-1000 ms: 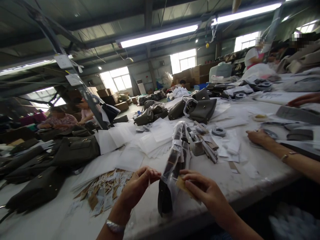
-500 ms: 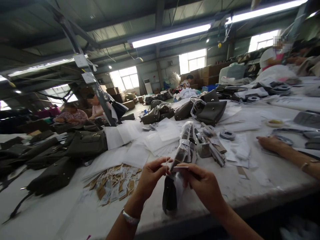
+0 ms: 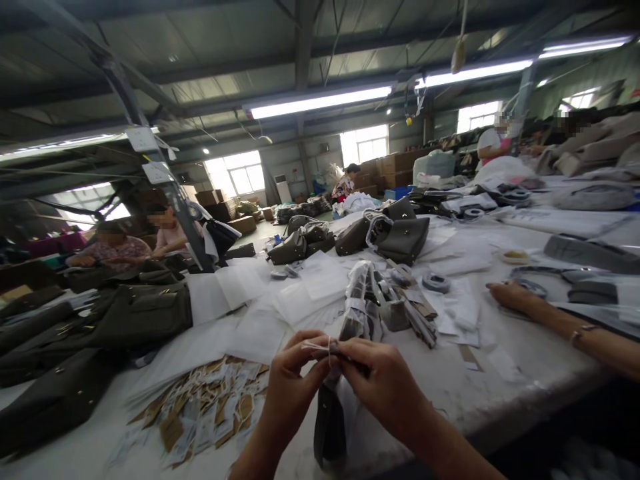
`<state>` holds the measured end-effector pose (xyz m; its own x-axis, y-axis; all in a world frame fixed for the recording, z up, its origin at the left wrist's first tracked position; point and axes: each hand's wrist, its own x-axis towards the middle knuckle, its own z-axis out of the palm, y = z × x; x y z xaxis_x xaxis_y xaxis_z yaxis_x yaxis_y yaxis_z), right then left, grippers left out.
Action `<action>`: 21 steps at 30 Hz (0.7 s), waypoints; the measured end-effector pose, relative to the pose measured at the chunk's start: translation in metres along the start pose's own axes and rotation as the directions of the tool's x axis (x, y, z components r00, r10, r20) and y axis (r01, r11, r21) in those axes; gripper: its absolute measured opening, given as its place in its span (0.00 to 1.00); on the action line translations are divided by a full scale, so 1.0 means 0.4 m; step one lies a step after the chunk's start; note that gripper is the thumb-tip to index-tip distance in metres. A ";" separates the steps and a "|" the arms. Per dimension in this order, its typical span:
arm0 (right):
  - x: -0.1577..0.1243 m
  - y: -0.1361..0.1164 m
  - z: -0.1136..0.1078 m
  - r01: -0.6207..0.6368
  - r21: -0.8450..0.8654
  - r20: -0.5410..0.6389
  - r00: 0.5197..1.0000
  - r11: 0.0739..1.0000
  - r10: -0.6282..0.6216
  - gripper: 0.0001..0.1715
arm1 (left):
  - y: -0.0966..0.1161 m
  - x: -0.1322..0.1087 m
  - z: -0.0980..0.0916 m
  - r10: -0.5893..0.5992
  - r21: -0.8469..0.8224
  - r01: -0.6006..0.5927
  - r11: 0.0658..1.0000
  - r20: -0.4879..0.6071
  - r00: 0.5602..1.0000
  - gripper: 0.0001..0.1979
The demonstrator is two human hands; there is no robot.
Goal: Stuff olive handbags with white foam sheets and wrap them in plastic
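In front of me, both hands meet over a narrow dark bag (image 3: 330,427) that stands on the table. My left hand (image 3: 295,377) is closed in a pinch on a thin white string (image 3: 314,347), whose loose ends stick out over the fingers. My right hand (image 3: 387,380) is closed too, its fingertips against the string loop; what they pinch is hidden. Some greyish strap shows between the fingertips. Behind the hands rises a strap wrapped in clear plastic and white padding (image 3: 356,305). To the left of my left hand lies a pile of brown and white tags with strings (image 3: 215,407).
Dark bags (image 3: 140,317) crowd the left side, more bags (image 3: 405,240) the table's middle. White sheets (image 3: 260,293) spread between them. A co-worker's arm (image 3: 545,313) reaches in from the right, near a rolled grey strap (image 3: 436,283). A metal post (image 3: 187,227) stands at left.
My hands have come together at the string. The white strip that showed in my right fingers is now out of sight. The whole view has shifted a little to the right.
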<state>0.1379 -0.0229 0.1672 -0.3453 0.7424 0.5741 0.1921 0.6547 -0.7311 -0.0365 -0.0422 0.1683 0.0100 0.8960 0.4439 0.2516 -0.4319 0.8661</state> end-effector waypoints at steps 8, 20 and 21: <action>-0.008 -0.002 -0.009 -0.355 0.496 0.193 0.935 0.792 0.298 0.21 | 0.045 -0.035 -0.011 0.472 0.402 -0.455 0.795 0.061 0.879 0.15; -0.056 0.033 0.029 0.060 0.080 -0.130 0.990 0.995 -0.050 0.14 | 0.000 -0.191 -0.004 0.272 0.333 -0.120 0.935 -0.459 0.846 0.13; -0.057 0.038 0.032 0.101 0.038 -0.141 0.986 0.994 -0.095 0.15 | 0.002 -0.212 -0.002 0.299 0.352 -0.136 0.926 -0.466 0.833 0.13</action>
<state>0.1371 -0.0317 0.1384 -0.2294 0.6894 0.6871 0.1208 0.7206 -0.6827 -0.0380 -0.1184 0.1316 -0.3671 0.5691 0.7357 0.5726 -0.4850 0.6609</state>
